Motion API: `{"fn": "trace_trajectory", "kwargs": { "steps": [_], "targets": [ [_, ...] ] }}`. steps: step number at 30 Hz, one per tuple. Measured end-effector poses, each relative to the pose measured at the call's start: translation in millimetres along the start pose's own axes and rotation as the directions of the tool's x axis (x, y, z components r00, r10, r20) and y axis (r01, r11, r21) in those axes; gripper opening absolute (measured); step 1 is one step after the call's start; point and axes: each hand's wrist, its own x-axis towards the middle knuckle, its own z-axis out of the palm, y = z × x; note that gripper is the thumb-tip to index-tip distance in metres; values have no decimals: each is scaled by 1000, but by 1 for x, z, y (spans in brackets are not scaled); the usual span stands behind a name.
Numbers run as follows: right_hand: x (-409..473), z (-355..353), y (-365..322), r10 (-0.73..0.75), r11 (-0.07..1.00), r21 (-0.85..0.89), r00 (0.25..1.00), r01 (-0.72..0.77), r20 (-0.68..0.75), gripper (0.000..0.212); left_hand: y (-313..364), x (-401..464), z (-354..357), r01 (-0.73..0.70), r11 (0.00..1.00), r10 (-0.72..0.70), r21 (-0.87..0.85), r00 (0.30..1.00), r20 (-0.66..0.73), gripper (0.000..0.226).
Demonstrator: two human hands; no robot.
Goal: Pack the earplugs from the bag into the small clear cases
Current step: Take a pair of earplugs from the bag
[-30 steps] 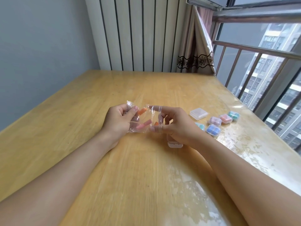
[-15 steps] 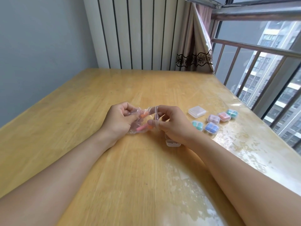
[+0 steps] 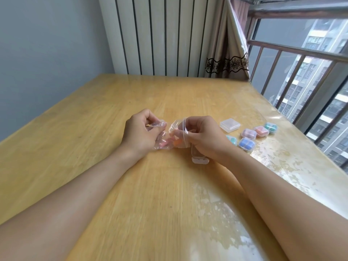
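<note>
Earplugs (image 3: 174, 143), pinkish and orange, lie inside a small clear zip bag (image 3: 170, 137) held just above the middle of the wooden tabletop (image 3: 94, 129). The left hand (image 3: 140, 131) pinches the crumpled closed end of the bag between thumb and curled fingers, while the right hand (image 3: 202, 136) grips the mouth end by its zip strip, fingers closed on the plastic; the bag stretches between the two hands. Under the right hand, partly hidden by the palm, an open clear case (image 3: 200, 158) rests on the tabletop, and it seems to be empty, though the hand covers most of it. Further right sits a closed clear case (image 3: 230, 125) with nothing coloured in it. Beside that is a cluster of closed cases with earplugs inside: a blue case (image 3: 246, 144), a purple case (image 3: 248, 133), a pink case (image 3: 260, 131), a teal case (image 3: 271, 127), and another teal case (image 3: 232, 139) half hidden behind the right wrist. A curtain (image 3: 228, 53) hangs at the far corner, beside a window railing (image 3: 301, 51).
</note>
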Motion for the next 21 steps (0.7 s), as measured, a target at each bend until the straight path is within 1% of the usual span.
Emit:
{"fn": "trace_trajectory", "kwargs": {
  "steps": [2,5,10,12,14,16,17,19,21],
  "targets": [
    [-1,-6,-1,-15,997,-79,999,18,38,20,2,2,-2,35,998,-35,-52,999,1,19],
    [-3,-9,-3,-3,992,-124,995,16,99,20,0,4,-6,50,994,-49,-94,999,17,16],
    [-6,-10,-8,-9,994,-102,984,28,177,22,-3,6,-8,44,993,-40,-114,999,36,18],
    [-6,-7,-8,8,996,-92,983,9,185,24,-4,6,-7,43,993,-40,-112,999,36,21],
    [-5,-4,-6,-15,984,-172,992,37,127,19,-3,5,-7,13,997,-13,-75,1000,6,24],
    [-4,-1,-4,-110,951,-283,992,123,61,11,-1,4,-9,-36,999,36,26,999,-16,29],
    [-3,-1,-3,-160,936,-312,986,164,39,8,0,5,-12,-62,994,63,91,998,-4,31],
    [-2,-8,-4,-207,931,-306,978,198,3,10,-1,6,-17,-118,975,113,191,993,33,32],
    [-4,-20,-8,-216,937,-283,976,204,-14,13,-2,7,-20,-121,970,120,213,993,18,33]
  ]
}}
